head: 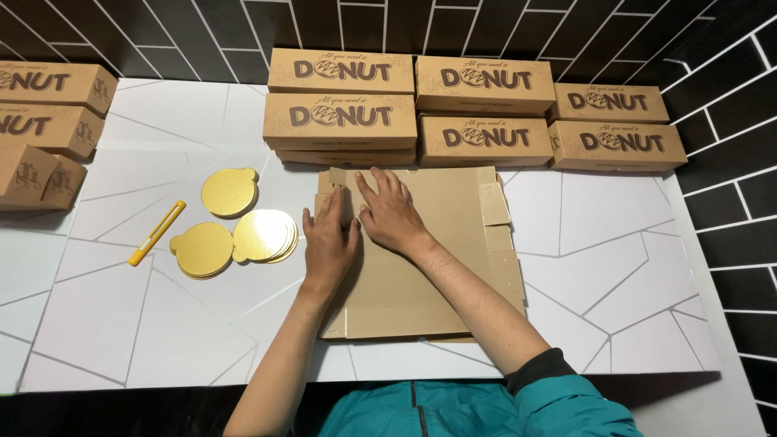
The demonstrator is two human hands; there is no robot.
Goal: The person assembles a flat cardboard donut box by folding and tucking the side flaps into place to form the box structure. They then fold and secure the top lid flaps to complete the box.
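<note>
Cardboard lay flat in the head view: an unfolded brown box blank [437, 267] on the white table [615, 267], its long axis running from the near edge toward the far wall, its far end just short of the stacked brown boxes [477, 109]. Small flaps stuck out along its right side. The left hand [328, 243] lay palm down on the blank's left part, fingers spread and pointing far, pressing a narrow side flap [333, 194] rather than clasping anything. The right hand [392, 214] lay just beside it, also open and flat on the cardboard, fingers aimed far and slightly left. To the left, well apart from the blank, gold round cake boards [243, 231] lay in loose piles, with a yellow utility knife [156, 234] beyond them. More brown boxes [44, 121] at the far left were cut off by the frame. The hands hid the fold beneath them, and a teal sleeve [558, 396] covered the right elbow.
</note>
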